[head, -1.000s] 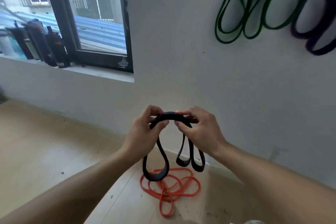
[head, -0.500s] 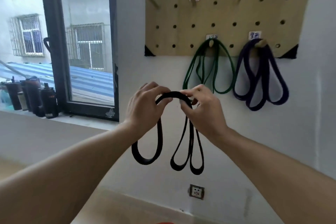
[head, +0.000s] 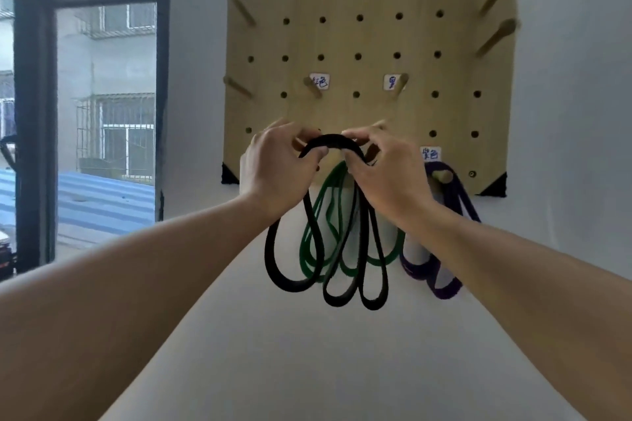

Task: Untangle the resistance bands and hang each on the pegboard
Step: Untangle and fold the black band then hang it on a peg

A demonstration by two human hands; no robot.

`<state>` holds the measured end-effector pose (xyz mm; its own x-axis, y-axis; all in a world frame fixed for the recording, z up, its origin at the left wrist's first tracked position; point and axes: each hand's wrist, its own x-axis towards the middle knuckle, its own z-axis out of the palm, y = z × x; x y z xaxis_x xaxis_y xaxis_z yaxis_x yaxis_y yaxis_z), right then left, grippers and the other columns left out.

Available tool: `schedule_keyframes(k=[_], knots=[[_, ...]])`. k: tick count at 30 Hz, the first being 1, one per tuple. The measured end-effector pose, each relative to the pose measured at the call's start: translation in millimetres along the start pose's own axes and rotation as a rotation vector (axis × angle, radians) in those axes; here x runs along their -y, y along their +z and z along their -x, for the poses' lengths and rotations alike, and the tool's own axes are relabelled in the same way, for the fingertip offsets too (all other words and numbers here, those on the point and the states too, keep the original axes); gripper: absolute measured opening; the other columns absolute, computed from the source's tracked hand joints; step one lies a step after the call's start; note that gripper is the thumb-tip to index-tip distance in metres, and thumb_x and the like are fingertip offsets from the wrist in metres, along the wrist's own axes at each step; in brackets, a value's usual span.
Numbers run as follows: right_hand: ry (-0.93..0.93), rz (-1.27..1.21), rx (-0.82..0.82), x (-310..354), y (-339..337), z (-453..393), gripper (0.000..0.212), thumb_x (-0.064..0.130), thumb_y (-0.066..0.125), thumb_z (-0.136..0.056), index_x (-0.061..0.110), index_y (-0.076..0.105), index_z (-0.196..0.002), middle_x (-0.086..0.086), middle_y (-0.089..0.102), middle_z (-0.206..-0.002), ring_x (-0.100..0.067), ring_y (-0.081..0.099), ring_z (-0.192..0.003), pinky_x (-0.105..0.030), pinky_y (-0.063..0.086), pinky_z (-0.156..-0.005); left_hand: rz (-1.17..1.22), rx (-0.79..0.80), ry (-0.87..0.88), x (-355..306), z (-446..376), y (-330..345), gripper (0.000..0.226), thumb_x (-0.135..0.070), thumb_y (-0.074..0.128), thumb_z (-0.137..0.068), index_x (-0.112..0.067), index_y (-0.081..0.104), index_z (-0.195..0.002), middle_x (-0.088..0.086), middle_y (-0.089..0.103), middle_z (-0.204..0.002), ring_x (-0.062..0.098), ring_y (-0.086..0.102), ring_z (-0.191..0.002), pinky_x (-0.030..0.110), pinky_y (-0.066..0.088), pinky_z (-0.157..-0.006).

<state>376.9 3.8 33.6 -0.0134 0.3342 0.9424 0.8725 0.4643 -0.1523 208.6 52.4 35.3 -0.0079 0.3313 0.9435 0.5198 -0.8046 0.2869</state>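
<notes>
Our left hand [head: 273,171] and right hand [head: 386,174] each pinch the top arch of the black band [head: 333,142], held up before the pegboard [head: 359,34]. Behind it hang the green band [head: 328,212] and, on its peg, the purple band [head: 444,287], partly hidden by our right wrist. The black band droops in three loops, folded, matte.

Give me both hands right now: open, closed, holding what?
Left hand: closed, pinching the top of the black band.
Right hand: closed, pinching the same black band beside it.
</notes>
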Motion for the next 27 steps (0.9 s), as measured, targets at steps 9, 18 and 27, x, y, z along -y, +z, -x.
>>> schedule_keyframes(k=[9,18,27], knots=[[-0.030,0.045,-0.074,4,22,-86,0.027,0.028,0.067,-0.099,0.026,0.069,-0.125,0.006,0.058,-0.109,0.011,0.045,-0.085,0.002,0.034,-0.080,0.074,-0.065,0.009,18,-79,8,0.017,-0.027,0.076,-0.089,-0.033,0.077,-0.105,-0.019,0.071,-0.098,0.000,0.066,-0.080,0.014,0.046,-0.072],[-0.059,0.242,-0.231,-41,-33,-122,0.028,0.025,0.064,-0.100,0.022,0.069,-0.127,0.006,0.054,-0.111,-0.002,0.048,-0.095,0.004,0.030,-0.081,0.158,-0.062,0.131,-35,-121,66,0.016,-0.030,0.069,-0.094,-0.031,0.075,-0.109,-0.017,0.070,-0.104,0.005,0.065,-0.087,0.023,0.051,-0.074],[-0.072,0.312,-0.173,-97,-43,-151,0.024,0.020,0.063,-0.098,0.017,0.072,-0.120,0.005,0.053,-0.109,-0.007,0.052,-0.099,-0.005,0.034,-0.076,0.314,-0.009,-0.037,-48,-141,140,0.014,-0.015,0.066,-0.095,-0.020,0.074,-0.104,-0.005,0.069,-0.099,0.010,0.061,-0.082,0.013,0.038,-0.060]])
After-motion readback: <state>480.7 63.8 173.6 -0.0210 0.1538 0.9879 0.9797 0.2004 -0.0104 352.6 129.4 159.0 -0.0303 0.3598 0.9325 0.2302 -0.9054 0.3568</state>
